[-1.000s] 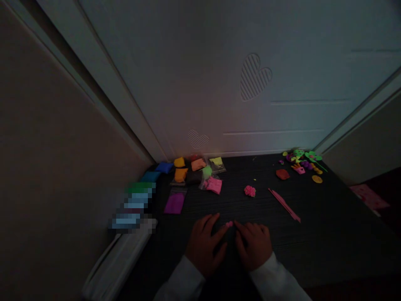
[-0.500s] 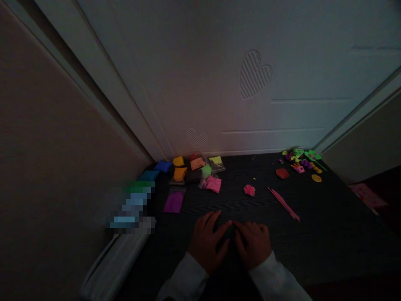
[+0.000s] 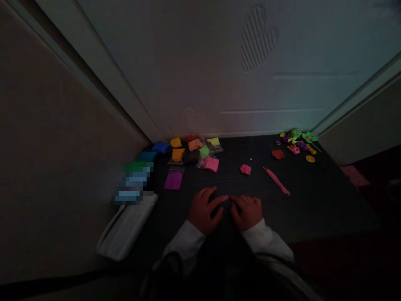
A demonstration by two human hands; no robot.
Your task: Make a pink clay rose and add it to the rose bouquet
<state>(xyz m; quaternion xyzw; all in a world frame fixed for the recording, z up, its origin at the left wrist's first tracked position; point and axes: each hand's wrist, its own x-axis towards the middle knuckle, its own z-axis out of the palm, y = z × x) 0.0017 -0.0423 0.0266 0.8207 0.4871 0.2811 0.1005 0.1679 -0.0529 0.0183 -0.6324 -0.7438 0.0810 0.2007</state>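
Note:
A small bit of pink clay [image 3: 224, 198] lies on the dark table between my two hands. My left hand [image 3: 204, 212] rests palm down with its fingers apart, its index fingertip touching the clay. Just right of the clay, the index finger of my right hand [image 3: 247, 213] points at it, and the other fingers are loosely bent on the table. Whether that fingertip touches the clay is hard to see in the dim light. A ruffled pink clay flower [image 3: 245, 169] sits beyond my hands. To its right lie thin pink modelling tools [image 3: 276, 181].
Bags of coloured clay, among them a purple bag [image 3: 173, 179] and a pink bag [image 3: 211, 164], lie at the back left. Red clay [image 3: 277, 154] and several small clay pieces [image 3: 297, 144] are at the back right. A pale case [image 3: 128, 228] lies left; a white panel [image 3: 200, 62] rises behind.
The camera view has tipped down, so everything sits higher in the picture. The bit of pink clay now shows between my fingertips; my hands keep nearly the same pose.

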